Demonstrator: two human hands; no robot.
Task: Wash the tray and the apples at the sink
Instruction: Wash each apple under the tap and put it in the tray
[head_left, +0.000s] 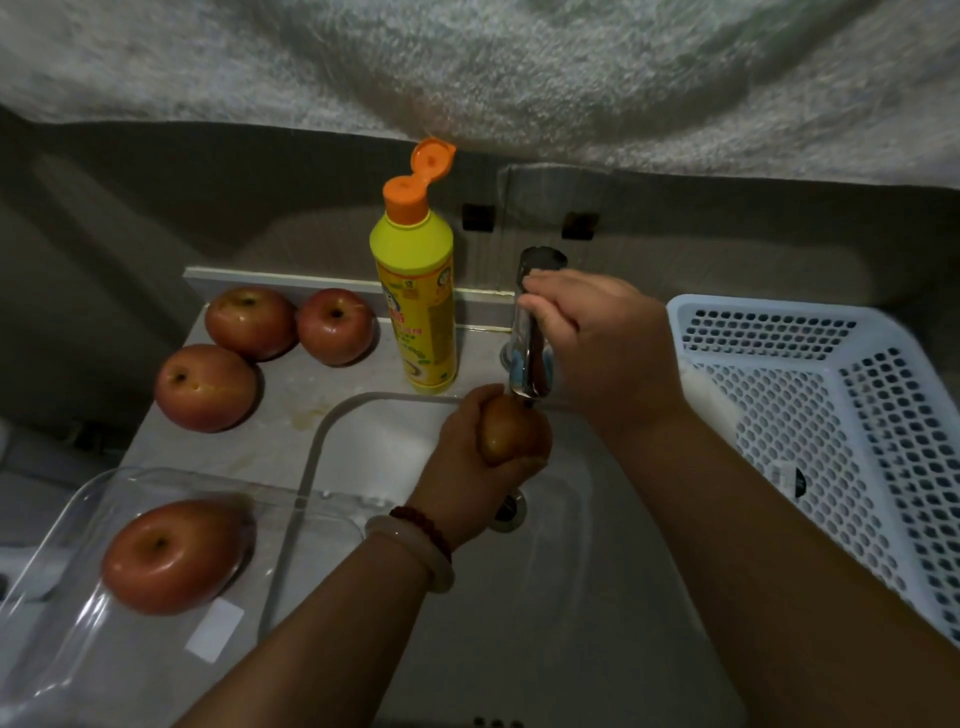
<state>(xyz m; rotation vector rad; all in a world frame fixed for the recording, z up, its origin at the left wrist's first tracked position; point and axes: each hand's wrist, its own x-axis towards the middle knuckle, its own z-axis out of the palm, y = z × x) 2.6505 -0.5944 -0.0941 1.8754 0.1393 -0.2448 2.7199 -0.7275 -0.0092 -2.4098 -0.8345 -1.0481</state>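
Observation:
My left hand (467, 457) grips a red-brown apple (511, 431) right under the spout of the metal tap (530, 338), above the white sink (363, 431). My right hand (597, 338) is closed around the tap's handle at the top. A clear plastic tray (78, 649) lies on the counter at the lower left, with one red apple (174, 556) in it. Three more red apples (249, 322) (336, 326) (205, 387) sit on the counter behind the tray. I cannot make out running water.
A yellow dish-soap bottle (421, 312) with its orange cap flipped open stands between the apples and the tap. A white perforated plastic basket (831, 415) sits to the right of the sink. The drain (511, 512) shows beside my left wrist.

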